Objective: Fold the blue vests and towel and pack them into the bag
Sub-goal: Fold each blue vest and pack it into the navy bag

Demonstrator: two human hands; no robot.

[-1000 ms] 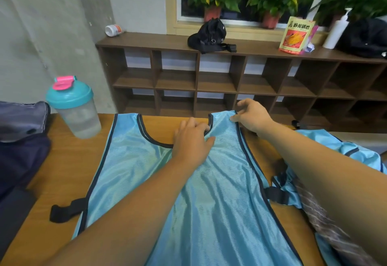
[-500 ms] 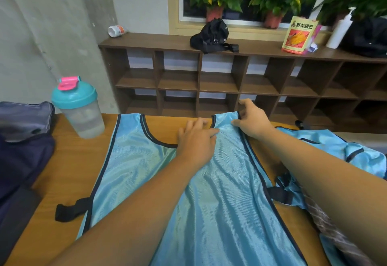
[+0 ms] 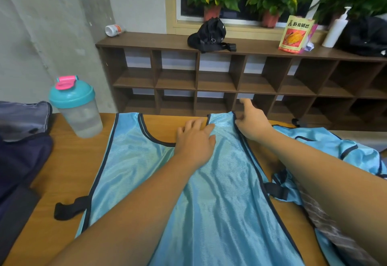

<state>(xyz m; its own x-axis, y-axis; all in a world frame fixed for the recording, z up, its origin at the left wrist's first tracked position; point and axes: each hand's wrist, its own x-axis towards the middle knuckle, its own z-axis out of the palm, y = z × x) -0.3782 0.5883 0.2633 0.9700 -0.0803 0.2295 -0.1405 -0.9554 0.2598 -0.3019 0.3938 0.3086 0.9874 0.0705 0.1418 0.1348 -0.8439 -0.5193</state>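
A blue vest lies spread flat, front up, under both hands on a wooden table. The left hand rests palm down on it with the fingers straight and close together. Their tips reach the inner edge of the shoulder strip beside the neckline and hold nothing. The right hand sits just right of those fingertips, at the outer dark trim of the same shoulder strip. Its fingers are curled against the trim and seem to pinch it, with the thumb lifted clear.

Well back from the left fingers, toward the person, a black side strap sticks out from the vest's left edge. Right of the right hand's fingers, a second vest lies crumpled, and a striped brown towel shows beneath that forearm. Far left of the left fingers stands a shaker bottle with a teal lid, and beyond it a dark bag. Past all the fingertips runs a brown shelf with a black pouch on top.
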